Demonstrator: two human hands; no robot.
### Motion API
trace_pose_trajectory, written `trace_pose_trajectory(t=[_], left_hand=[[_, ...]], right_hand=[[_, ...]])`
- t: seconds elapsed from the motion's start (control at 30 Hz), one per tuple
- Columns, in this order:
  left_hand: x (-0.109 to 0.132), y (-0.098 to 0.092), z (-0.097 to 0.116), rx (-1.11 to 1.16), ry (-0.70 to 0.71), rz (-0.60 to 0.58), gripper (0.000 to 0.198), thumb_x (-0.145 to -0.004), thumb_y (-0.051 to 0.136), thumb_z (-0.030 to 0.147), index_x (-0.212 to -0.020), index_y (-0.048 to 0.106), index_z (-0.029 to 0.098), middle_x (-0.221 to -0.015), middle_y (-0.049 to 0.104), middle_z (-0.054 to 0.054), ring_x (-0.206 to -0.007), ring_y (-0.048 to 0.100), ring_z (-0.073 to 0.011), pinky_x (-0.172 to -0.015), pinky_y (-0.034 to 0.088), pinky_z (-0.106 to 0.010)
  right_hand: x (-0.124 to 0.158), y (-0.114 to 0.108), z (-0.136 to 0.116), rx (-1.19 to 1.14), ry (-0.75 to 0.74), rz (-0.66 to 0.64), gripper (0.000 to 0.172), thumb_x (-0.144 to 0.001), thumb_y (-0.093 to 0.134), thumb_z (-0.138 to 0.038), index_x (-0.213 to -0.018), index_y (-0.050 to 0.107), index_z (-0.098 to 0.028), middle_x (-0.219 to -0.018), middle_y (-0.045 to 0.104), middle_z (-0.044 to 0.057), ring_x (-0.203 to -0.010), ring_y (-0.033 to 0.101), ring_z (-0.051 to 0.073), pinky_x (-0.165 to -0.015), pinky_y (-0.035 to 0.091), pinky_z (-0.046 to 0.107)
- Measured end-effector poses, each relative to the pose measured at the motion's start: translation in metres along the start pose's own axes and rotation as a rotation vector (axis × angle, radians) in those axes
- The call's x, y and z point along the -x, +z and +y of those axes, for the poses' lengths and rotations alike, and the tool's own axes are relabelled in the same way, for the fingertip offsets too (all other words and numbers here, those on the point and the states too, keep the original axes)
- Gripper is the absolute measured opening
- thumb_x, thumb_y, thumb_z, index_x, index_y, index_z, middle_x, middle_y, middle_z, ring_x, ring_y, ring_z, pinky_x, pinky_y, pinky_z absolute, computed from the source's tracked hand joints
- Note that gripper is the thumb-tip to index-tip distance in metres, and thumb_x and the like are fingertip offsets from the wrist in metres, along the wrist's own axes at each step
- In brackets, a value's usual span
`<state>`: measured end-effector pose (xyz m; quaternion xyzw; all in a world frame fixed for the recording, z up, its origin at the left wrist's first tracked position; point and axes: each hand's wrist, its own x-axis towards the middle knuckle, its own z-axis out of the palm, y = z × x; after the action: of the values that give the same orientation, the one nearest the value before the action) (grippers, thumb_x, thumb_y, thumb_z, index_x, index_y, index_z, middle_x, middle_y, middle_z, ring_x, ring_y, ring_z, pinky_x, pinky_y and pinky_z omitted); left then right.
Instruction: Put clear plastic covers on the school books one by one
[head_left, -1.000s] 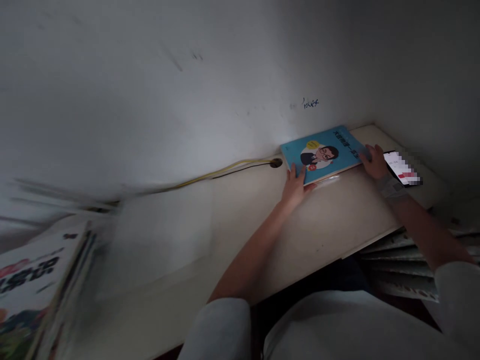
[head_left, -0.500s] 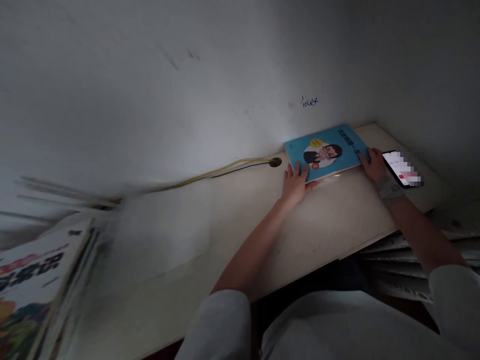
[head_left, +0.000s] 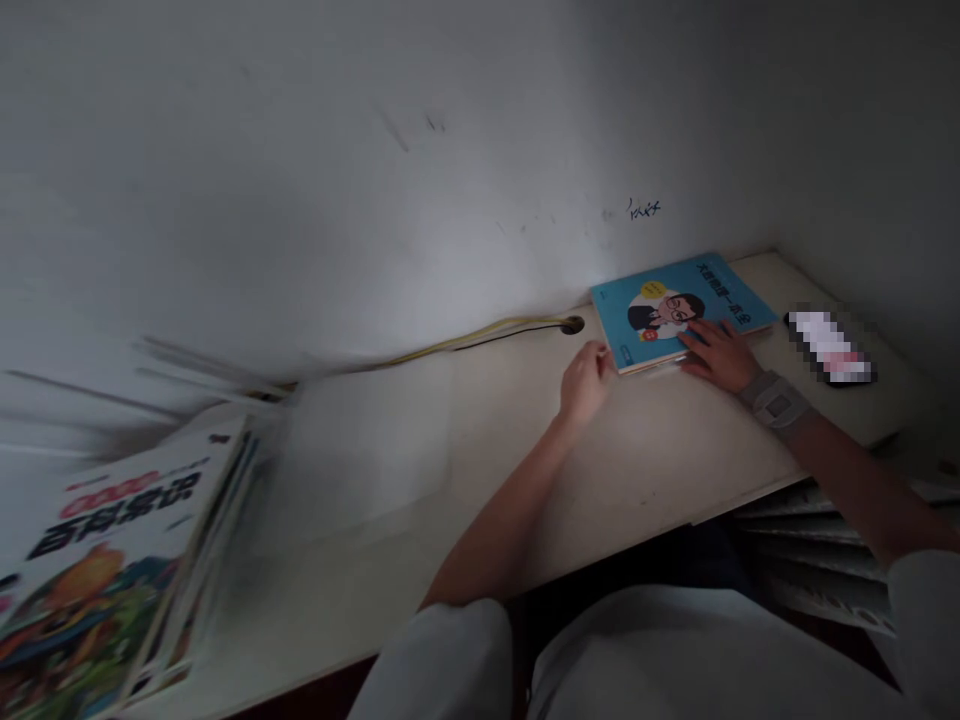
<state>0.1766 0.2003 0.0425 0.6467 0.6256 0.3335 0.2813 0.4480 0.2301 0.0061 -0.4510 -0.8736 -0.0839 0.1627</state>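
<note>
A blue book (head_left: 660,285) with a cartoon figure on its cover lies flat on the desk, against the wall. My right hand (head_left: 716,355) rests on its near edge, fingers spread over the cover and a wristband at the wrist. Beside the book's near left corner is my left hand (head_left: 586,385), its fingers curled closed. The fingertips are close to the book's left edge; I cannot tell whether they touch it. Under the cover, a pale page edge shows along the near side.
A phone (head_left: 831,348) with a blurred screen lies right of the book. Cables (head_left: 480,332) run along the wall into a round hole (head_left: 573,325) in the desktop (head_left: 525,470). A stack of books (head_left: 112,570) stands at the left; layered papers (head_left: 825,560) sit below the right edge.
My right hand has shifted from the book's right end to the middle of its near edge. My left hand's fingers came off the cover and curled. The view has swung slightly left.
</note>
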Motion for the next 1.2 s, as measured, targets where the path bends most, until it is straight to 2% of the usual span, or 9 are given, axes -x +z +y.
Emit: trace_pose_trajectory(t=[0.03,0.1,0.2,0.3,0.6,0.77,0.87,1.03,1.2], left_hand=[[0.005,-0.001,-0.003,0.064,-0.077,-0.025,0.014,-0.088,0.053,0.023,-0.090,0.066,0.017,-0.080,0.065,-0.006,-0.079,0.064,-0.0168,-0.076,0.046,-0.026],[0.013,0.001,-0.007,0.139,-0.169,-0.123,0.019,-0.086,0.054,0.019,-0.068,0.062,0.016,-0.060,0.060,-0.001,-0.054,0.058,-0.0115,-0.059,0.044,-0.022],[0.019,0.010,-0.006,0.271,-0.271,-0.244,0.021,-0.083,0.055,0.014,-0.062,0.059,0.015,-0.056,0.060,0.000,-0.038,0.050,-0.0076,-0.045,0.039,-0.020],[0.020,0.018,0.000,0.396,-0.352,-0.278,0.017,-0.083,0.055,0.013,-0.067,0.060,0.014,-0.059,0.062,0.000,-0.037,0.051,-0.0073,-0.042,0.039,-0.019],[0.011,0.023,0.001,0.645,-0.491,-0.210,0.021,-0.079,0.063,0.017,-0.060,0.055,0.014,-0.050,0.055,0.002,-0.034,0.044,-0.0047,-0.040,0.032,-0.018],[0.004,0.022,0.006,0.725,-0.433,-0.137,0.017,-0.075,0.063,0.013,-0.059,0.056,0.014,-0.046,0.050,0.005,-0.035,0.039,-0.0035,-0.038,0.025,-0.018],[0.001,0.019,0.011,0.780,-0.374,-0.094,0.009,-0.072,0.065,0.013,-0.066,0.058,0.015,-0.050,0.052,0.007,-0.041,0.044,-0.0032,-0.042,0.029,-0.015],[-0.001,0.018,0.010,0.862,-0.391,-0.170,0.013,-0.069,0.068,0.017,-0.068,0.054,0.015,-0.061,0.060,0.003,-0.053,0.058,-0.0064,-0.051,0.042,-0.017],[-0.002,0.024,0.005,0.878,-0.431,-0.232,0.027,-0.065,0.069,0.013,-0.088,0.054,0.015,-0.053,0.055,0.007,-0.037,0.046,-0.0047,-0.041,0.033,-0.018]], right_hand=[[-0.002,0.000,-0.001,-0.007,-0.006,-0.005,0.050,-0.092,0.044,-0.046,-0.133,0.050,-0.019,-0.140,0.047,0.018,-0.130,0.040,0.034,-0.104,0.026,0.057],[-0.007,0.002,-0.004,-0.007,-0.024,-0.013,0.050,-0.092,0.044,-0.045,-0.134,0.050,-0.020,-0.142,0.045,0.018,-0.130,0.040,0.034,-0.103,0.028,0.056],[-0.016,0.005,-0.012,0.007,-0.048,-0.015,0.051,-0.092,0.044,-0.045,-0.137,0.047,-0.021,-0.142,0.045,0.017,-0.130,0.040,0.033,-0.102,0.031,0.054],[-0.022,0.007,-0.019,-0.001,-0.060,-0.014,0.054,-0.092,0.044,-0.045,-0.141,0.042,-0.022,-0.139,0.048,0.017,-0.129,0.041,0.033,-0.102,0.031,0.052],[-0.024,0.011,-0.022,-0.062,-0.063,0.038,0.055,-0.092,0.042,-0.046,-0.140,0.044,-0.020,-0.132,0.053,0.018,-0.125,0.045,0.032,-0.101,0.033,0.051],[-0.027,0.007,-0.024,-0.120,-0.076,0.063,0.058,-0.091,0.043,-0.048,-0.141,0.043,-0.018,-0.129,0.055,0.016,-0.122,0.047,0.031,-0.102,0.035,0.047],[-0.031,0.003,-0.022,-0.199,-0.061,0.081,0.056,-0.091,0.044,-0.049,-0.140,0.044,-0.022,-0.129,0.056,0.014,-0.120,0.049,0.030,-0.100,0.037,0.047],[-0.038,-0.001,-0.018,-0.261,-0.095,0.073,0.055,-0.089,0.047,-0.053,-0.134,0.051,-0.022,-0.126,0.059,0.013,-0.117,0.052,0.029,-0.098,0.039,0.044],[-0.039,0.000,-0.021,-0.232,-0.117,0.061,0.057,-0.088,0.048,-0.055,-0.133,0.051,-0.020,-0.126,0.058,0.014,-0.118,0.051,0.029,-0.099,0.038,0.045]])
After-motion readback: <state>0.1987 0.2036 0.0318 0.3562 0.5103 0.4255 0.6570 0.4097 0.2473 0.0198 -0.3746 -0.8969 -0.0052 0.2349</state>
